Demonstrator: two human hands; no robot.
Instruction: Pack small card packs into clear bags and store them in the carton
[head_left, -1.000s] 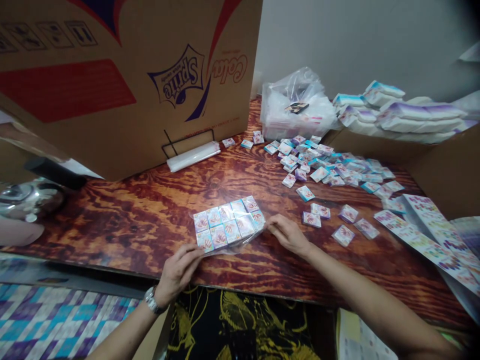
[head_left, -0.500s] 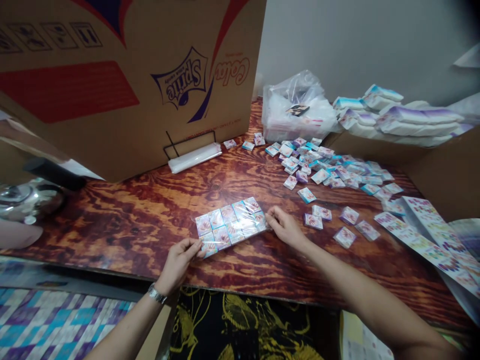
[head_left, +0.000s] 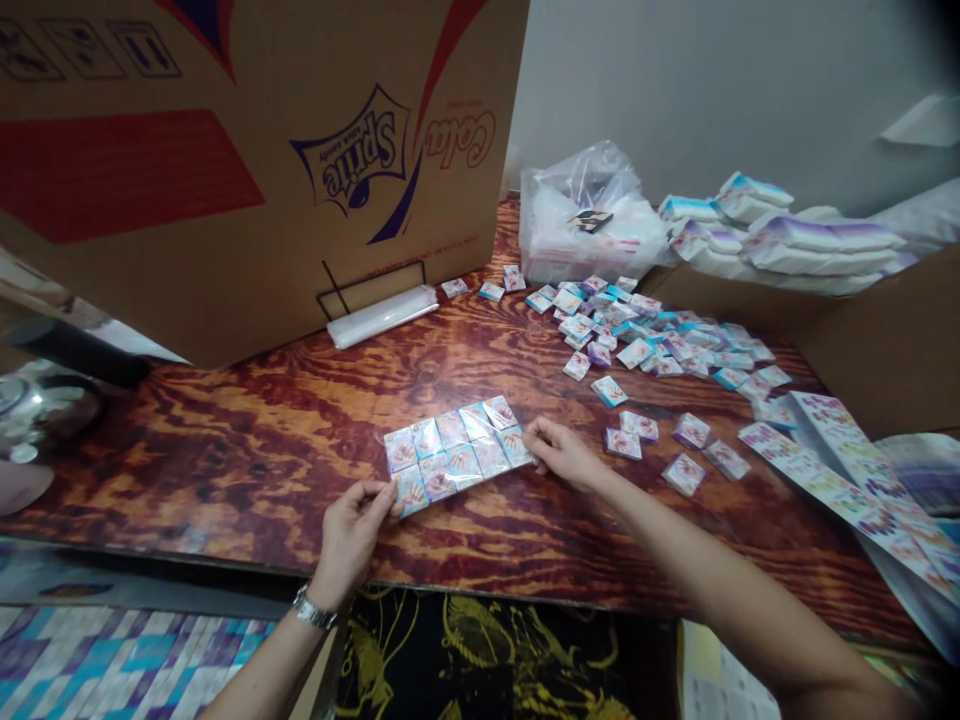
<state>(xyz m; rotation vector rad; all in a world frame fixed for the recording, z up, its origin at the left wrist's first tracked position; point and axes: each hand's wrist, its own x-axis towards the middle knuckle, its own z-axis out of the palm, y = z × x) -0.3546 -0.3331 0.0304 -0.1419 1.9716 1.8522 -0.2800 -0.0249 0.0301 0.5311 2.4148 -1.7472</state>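
A clear plastic sleeve holding two rows of small printed boxes, the wrapped pack of boxes [head_left: 452, 450], lies at a slant in front of me. My left hand [head_left: 354, 525] pinches its near left corner between thumb and fingers. At the right end, my right hand [head_left: 561, 452] is closed on the edge of the plastic. The boxes inside are white, blue and purple, each with a hand picture. Close to my right hand lie several loose small boxes [head_left: 622, 443] of the same kind.
A heap of small boxes [head_left: 667, 335] covers the back right. Behind it stand a bag of plastic sleeves [head_left: 592, 235] and a carton of soft packs [head_left: 817, 320]. A large cardboard box [head_left: 247, 280] rises at left, with clear sleeves [head_left: 384, 318] by a wire stand. Printed card sheets [head_left: 840, 490] lie right.
The view has shifted slightly. Both hands keep hold of the wrapped pack of boxes, which lies almost where it was; nothing was let go.
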